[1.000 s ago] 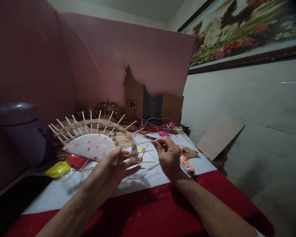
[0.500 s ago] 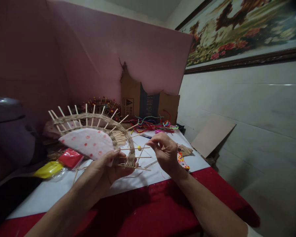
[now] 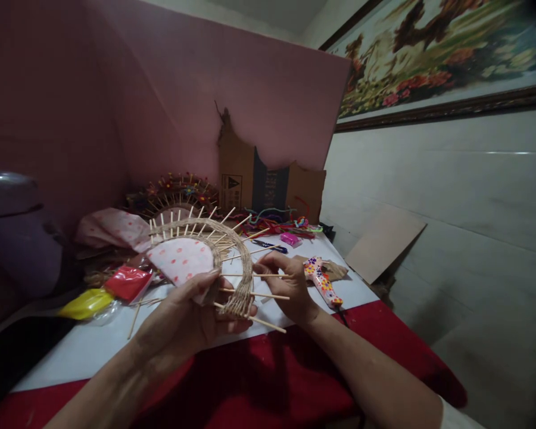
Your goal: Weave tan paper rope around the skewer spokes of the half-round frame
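Note:
My left hand (image 3: 185,310) is closed round the lower edge of a half-round woven piece (image 3: 245,274), thumb on its front. The piece has thin wooden sticks fanning out, bands of brown twine woven through them, and a white dotted cloth panel (image 3: 181,260) in the middle. My right hand (image 3: 290,283) is behind the right-hand sticks, its fingers pinched together beside the outer twine band. The twine end in that pinch is hard to see now. Several sticks cross in front of this hand.
A flower-patterned glue gun (image 3: 324,283) lies right of my right hand. Behind are a dark blue cutter (image 3: 270,246), a pink packet (image 3: 290,239), coloured pipe cleaners (image 3: 272,223) and torn cardboard (image 3: 236,173). Red (image 3: 128,282) and yellow packets (image 3: 86,304) lie left.
The woven piece has turned and shifted right and slightly down in my left hand. My right hand, pinching a twine strand earlier, has moved left and down behind the sticks.

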A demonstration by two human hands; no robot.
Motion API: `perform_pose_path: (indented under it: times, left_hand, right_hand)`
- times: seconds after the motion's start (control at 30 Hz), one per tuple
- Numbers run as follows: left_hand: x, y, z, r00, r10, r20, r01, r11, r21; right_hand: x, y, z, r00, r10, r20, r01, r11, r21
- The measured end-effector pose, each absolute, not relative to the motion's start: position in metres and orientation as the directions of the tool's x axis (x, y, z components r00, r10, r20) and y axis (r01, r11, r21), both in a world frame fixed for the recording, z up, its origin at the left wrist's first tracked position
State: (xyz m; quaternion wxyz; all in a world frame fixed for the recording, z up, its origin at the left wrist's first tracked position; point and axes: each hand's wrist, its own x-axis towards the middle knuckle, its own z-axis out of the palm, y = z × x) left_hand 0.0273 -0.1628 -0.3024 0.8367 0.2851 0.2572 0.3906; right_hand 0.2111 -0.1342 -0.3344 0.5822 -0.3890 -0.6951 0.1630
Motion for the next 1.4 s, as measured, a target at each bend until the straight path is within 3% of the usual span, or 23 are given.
perform_pose_path:
  times: [0.37,0.73,1.07,1.17,1.4]
  left_hand:
    - [0.03,-0.163,-0.304,0.539,0.825,-0.168,-0.542,0.493,0.68]
    - [0.035,-0.156,-0.308,0.3,0.954,0.023,-0.7,0.204,0.684]
    - [0.035,-0.157,-0.31,0.38,0.913,0.151,-0.712,0.184,0.678]
    - [0.036,-0.157,-0.31,0.346,0.928,0.136,-0.723,0.172,0.67]
    - [0.038,-0.152,-0.31,0.15,0.981,0.12,-0.805,0.05,0.591]
  right_hand:
    - [0.205,-0.136,-0.339,-0.003,0.778,0.629,0.287,0.603,-0.744]
    - [0.199,-0.138,-0.346,-0.055,0.787,0.614,0.262,0.605,-0.752]
    - [0.196,-0.136,-0.352,-0.146,0.691,0.708,0.215,0.721,-0.659]
    - [0.196,-0.135,-0.352,-0.181,0.67,0.72,0.288,0.736,-0.613]
    - [0.198,-0.138,-0.348,-0.14,0.578,0.804,0.649,0.667,-0.366]
